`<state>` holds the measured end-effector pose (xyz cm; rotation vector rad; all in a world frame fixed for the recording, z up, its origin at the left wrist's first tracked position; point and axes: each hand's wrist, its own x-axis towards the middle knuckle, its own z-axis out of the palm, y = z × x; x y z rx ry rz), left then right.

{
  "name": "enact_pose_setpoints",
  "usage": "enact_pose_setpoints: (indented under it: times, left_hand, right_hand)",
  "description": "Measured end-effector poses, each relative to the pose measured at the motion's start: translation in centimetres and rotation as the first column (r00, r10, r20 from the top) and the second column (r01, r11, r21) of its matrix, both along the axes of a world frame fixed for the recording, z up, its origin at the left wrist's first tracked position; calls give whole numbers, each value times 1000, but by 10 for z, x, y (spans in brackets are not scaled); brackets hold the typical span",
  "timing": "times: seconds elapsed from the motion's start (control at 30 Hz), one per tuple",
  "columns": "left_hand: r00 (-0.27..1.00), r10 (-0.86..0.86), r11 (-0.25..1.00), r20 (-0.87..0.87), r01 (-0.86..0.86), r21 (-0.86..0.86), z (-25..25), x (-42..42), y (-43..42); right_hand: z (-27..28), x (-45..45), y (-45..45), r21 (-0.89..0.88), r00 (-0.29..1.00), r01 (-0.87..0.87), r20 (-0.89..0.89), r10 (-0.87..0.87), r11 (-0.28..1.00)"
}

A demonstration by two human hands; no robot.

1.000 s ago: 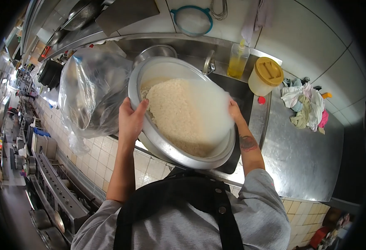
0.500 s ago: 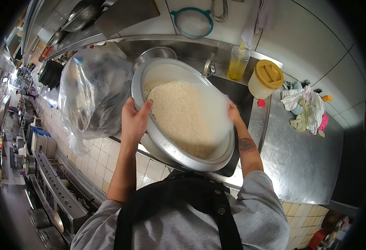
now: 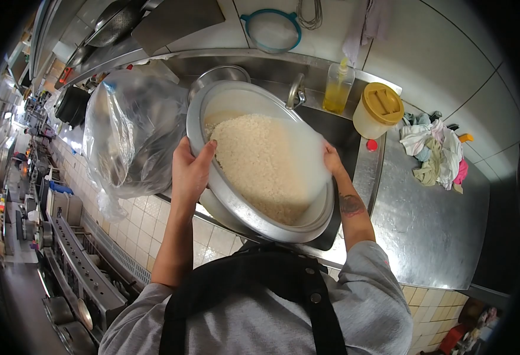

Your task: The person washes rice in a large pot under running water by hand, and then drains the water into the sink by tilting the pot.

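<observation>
A large metal bowl [image 3: 243, 214] hangs over the sink, tilted down to the right. White rice [image 3: 251, 160] fills its middle and left, while cloudy water [image 3: 305, 155] has gathered against the right side. My left hand [image 3: 191, 168] grips the rim on the near left, thumb on top and fingers hidden beneath. On the right, my right hand [image 3: 331, 160] holds the opposite rim, its fingers partly hidden behind the edge. Under the bowl's right side lies the dark basin of the sink [image 3: 347, 133]. The faucet [image 3: 296, 92] stands just behind the bowl.
A big clear plastic bag [image 3: 133, 139] sits left of the bowl, near another metal bowl [image 3: 221, 74]. Behind the sink stand a soap bottle [image 3: 337, 92] and a yellow-lidded tub [image 3: 378, 112]. Crumpled cloths [image 3: 437, 148] lie on the steel counter [image 3: 428, 231]. A strainer [image 3: 271, 31] hangs above.
</observation>
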<state>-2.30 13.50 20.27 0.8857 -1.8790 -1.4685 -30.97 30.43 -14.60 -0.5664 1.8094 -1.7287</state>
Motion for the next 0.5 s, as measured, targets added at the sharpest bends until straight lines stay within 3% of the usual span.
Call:
enact_pose_setpoints:
  times: [0.5]
  left_hand:
    - [999, 13, 1000, 37, -12, -19, 5, -3, 4]
  right_hand:
    - [-20, -10, -2, 64, 997, 6, -73, -2, 998]
